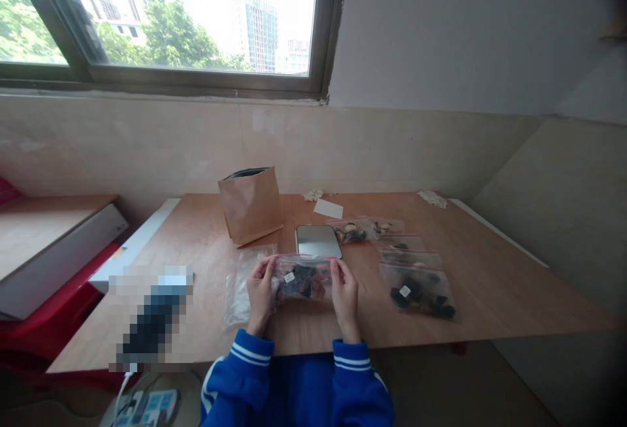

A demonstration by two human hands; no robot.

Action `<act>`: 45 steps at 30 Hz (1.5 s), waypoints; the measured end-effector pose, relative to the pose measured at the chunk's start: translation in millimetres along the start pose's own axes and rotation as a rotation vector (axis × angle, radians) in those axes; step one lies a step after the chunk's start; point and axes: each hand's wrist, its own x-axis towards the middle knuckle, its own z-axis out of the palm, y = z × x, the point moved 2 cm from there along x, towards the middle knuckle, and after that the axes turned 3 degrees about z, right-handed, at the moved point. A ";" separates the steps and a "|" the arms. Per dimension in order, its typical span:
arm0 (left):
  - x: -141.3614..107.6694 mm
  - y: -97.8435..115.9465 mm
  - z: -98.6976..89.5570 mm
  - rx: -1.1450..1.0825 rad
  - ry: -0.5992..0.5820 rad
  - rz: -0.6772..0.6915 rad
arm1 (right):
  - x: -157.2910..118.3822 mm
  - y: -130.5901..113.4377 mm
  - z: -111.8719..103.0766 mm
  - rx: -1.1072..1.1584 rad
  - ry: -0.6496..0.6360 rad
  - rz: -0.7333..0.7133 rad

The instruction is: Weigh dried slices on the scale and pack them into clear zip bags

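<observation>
A clear zip bag (306,281) with dark and brown dried pieces and a small white label is stretched between my two hands. My left hand (262,285) pinches its upper left corner, by the reddish zip strip. At the upper right corner, my right hand (344,288) grips the same strip between thumb and fingers. Just behind the bag lies a flat silver-topped device (318,241), like a small scale. Under and beside my left hand are empty-looking clear bags (238,296). Right of my right hand lies a filled zip bag (420,293) with dark pieces and a white label.
A brown paper bag (251,205) stands open-topped at the back left. More filled bags (356,231) lie behind the silver device, near a white card (328,209). A pixelated object (155,318) is at the left, with a cable and power strip (153,407) below the table edge.
</observation>
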 end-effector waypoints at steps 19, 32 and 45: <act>0.7 -13.3 -10.2 0.302 0.004 0.133 | -2.2 12.7 -13.1 -0.202 0.022 -0.066; -5.7 -16.6 -6.7 0.221 -0.111 0.116 | -1.7 18.1 -4.8 -0.002 0.007 0.066; -8.6 -19.6 -3.7 0.211 -0.145 0.099 | -6.9 25.1 -6.7 -0.002 0.061 0.044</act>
